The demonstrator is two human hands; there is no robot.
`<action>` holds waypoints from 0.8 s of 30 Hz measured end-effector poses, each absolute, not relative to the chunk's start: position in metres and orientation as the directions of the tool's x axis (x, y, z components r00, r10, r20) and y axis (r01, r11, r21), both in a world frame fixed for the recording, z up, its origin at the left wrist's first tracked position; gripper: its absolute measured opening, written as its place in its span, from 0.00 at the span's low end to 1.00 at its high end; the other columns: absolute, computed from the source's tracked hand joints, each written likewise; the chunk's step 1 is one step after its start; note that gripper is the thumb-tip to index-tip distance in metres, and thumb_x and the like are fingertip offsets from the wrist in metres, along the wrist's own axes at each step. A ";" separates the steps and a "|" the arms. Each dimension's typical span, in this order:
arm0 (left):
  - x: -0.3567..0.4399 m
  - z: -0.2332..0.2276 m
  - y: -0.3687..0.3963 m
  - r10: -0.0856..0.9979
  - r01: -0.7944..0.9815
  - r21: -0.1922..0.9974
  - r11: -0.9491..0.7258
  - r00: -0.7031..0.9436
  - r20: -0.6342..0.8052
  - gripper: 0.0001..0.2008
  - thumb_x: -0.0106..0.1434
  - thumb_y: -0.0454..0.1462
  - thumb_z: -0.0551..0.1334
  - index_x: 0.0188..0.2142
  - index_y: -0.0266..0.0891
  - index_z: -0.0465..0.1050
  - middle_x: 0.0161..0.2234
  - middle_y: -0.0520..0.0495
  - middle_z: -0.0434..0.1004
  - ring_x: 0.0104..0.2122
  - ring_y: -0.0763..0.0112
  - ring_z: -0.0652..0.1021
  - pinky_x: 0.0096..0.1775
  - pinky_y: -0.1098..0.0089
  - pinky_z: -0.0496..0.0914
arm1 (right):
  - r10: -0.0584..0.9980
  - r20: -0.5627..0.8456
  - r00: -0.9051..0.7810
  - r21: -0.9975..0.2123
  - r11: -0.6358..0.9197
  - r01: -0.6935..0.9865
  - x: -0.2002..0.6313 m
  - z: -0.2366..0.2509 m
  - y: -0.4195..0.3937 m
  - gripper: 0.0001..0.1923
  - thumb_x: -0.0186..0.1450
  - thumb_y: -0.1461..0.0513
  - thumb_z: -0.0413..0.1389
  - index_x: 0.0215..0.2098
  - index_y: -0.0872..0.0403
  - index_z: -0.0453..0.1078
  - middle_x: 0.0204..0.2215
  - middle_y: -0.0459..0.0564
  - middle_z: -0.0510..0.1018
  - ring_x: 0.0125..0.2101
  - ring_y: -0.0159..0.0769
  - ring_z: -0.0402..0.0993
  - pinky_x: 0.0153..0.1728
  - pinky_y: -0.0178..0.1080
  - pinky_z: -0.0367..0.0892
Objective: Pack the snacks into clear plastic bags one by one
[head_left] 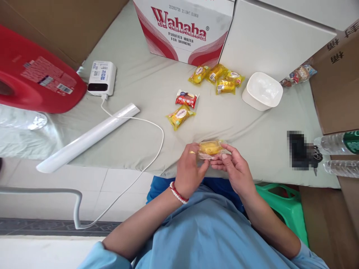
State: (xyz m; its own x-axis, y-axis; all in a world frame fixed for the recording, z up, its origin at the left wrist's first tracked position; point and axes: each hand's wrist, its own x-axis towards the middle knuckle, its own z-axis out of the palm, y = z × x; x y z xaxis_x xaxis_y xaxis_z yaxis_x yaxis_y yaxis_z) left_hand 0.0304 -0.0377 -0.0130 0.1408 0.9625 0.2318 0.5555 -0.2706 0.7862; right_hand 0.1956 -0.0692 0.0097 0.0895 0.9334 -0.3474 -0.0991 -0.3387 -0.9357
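A small snack in a clear wrapper with a yellow cake inside (210, 148) is held between both hands over the near edge of the cloth-covered table (134, 123). My left hand (190, 170), with a ring and a red-and-white bead bracelet, pinches its left end. My right hand (235, 168) pinches its right end. A yellow packet (180, 116) and a red packet (187, 98) lie just beyond my hands. Several yellow packets (217, 77) sit farther back beside a white bowl (262, 91).
A Wahaha water carton (185, 28) stands at the back. At left lie a red container (33, 74), a white device (102, 78) with its cable and a white tube (86, 138). Water bottles (339, 144) and keys lie at right; a green stool (288, 209) stands below.
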 end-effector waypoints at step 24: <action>0.039 -0.030 -0.067 0.645 0.015 0.783 -0.622 0.577 0.501 0.20 0.60 0.33 0.60 0.53 0.44 0.63 0.44 0.40 0.77 0.53 0.54 0.78 0.51 0.50 0.76 | 0.926 -0.377 -0.023 -0.916 -0.377 -0.139 0.212 -0.016 -0.067 0.28 0.63 0.47 0.66 0.54 0.47 0.63 0.43 0.48 0.80 0.42 0.38 0.78 0.45 0.41 0.75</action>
